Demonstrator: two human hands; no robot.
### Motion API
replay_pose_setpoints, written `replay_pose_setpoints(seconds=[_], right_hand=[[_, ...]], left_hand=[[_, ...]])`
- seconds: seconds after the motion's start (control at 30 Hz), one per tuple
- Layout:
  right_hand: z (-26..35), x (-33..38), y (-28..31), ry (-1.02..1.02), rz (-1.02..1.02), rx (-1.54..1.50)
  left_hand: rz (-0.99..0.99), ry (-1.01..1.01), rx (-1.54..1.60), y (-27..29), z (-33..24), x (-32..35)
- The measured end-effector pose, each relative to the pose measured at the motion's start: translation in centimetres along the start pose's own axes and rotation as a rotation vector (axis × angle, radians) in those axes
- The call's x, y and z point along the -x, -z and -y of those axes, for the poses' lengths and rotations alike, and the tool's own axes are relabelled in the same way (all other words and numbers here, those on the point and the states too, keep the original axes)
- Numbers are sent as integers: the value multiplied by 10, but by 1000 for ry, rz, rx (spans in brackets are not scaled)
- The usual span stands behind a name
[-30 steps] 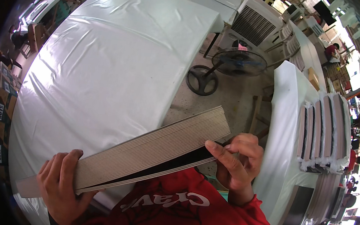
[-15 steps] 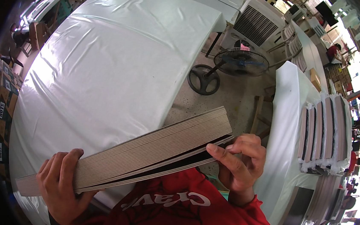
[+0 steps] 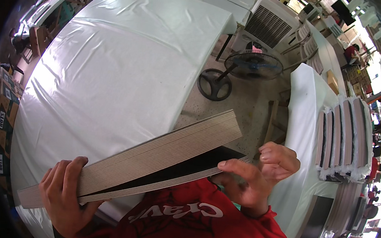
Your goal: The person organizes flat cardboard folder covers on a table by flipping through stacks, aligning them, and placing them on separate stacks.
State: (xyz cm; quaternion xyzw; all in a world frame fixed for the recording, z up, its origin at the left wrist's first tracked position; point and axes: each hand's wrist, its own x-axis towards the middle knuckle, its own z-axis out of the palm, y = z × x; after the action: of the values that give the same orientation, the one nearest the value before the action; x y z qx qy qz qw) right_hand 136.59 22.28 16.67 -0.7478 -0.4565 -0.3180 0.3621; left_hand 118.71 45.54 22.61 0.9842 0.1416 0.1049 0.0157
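Note:
A thick stack of thin, flat boards (image 3: 165,151) with grey-brown edges is held slantwise in front of my body. My left hand (image 3: 63,196) wraps round its left end, fingers over the far side and thumb on the near side. Toward the right the stack fans apart into a thick far bunch and a thinner near bunch, baring a black board face (image 3: 196,161) between them. My right hand (image 3: 262,177) pinches the right end of the near bunch, index fingertip on its edge and thumb partly hidden below. Its other fingers are curled, off the boards.
A large table with a white sheet (image 3: 127,68) lies ahead and left. Beyond the boards stand a black fan (image 3: 254,64) and an air cooler (image 3: 271,22). At the right, a white-covered table (image 3: 302,110) has wrapped board stacks (image 3: 345,135) beside it. Cartons (image 3: 2,120) stand far left.
The gap between the two bunches of boards has widened, showing more black face. My right hand's curled fingers have moved right, away from the boards; the left hand keeps its hold.

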Motion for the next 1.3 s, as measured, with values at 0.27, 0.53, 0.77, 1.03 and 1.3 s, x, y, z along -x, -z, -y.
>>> replay_pose_setpoints(seconds=[0.27, 0.53, 0.77, 1.03, 1.3], right_hand=[[-1, 5, -6, -163, 98, -147], [-5, 6, -10, -118, 68, -186], [-5, 3, -10, -90, 38, -165], [-3, -5, -8, -73, 55, -53], [1, -9, -6, -133, 71, -175]], left_hand=[[199, 167, 89, 7, 1, 2], [162, 156, 84, 5, 2, 4], [153, 147, 68, 5, 2, 4], [189, 166, 96, 7, 2, 3], [191, 178, 97, 7, 2, 3]])
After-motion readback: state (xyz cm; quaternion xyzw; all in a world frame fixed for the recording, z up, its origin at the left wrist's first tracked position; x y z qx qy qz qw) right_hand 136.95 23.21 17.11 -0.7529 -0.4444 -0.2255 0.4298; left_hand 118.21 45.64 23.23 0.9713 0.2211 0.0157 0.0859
